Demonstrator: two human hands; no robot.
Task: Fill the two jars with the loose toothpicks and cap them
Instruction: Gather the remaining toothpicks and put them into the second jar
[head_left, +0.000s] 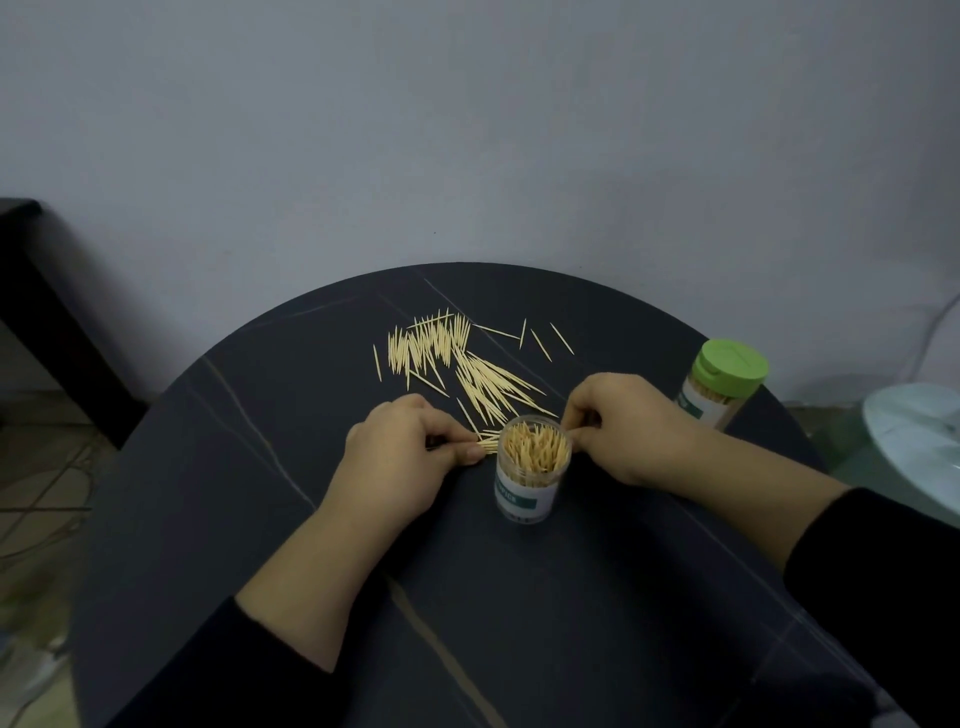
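Observation:
An open clear jar (527, 483) with a white and green label stands upright on the round dark table (467, 597), packed with toothpicks. Left of the jar, my left hand (410, 457) pinches a small bundle of toothpicks (485, 444) lying on the table. My right hand (628, 426) sits just right of the jar's rim, fingers curled round a few toothpicks. A pile of loose toothpicks (457, 364) is spread behind the jar. A second jar (722, 384), full and closed with a green cap, stands at the right edge of the table.
A grey wall rises right behind the table. A dark piece of furniture (47, 312) stands at the left. A pale round object (919, 441) lies off the table's right side, with a thin cable above it.

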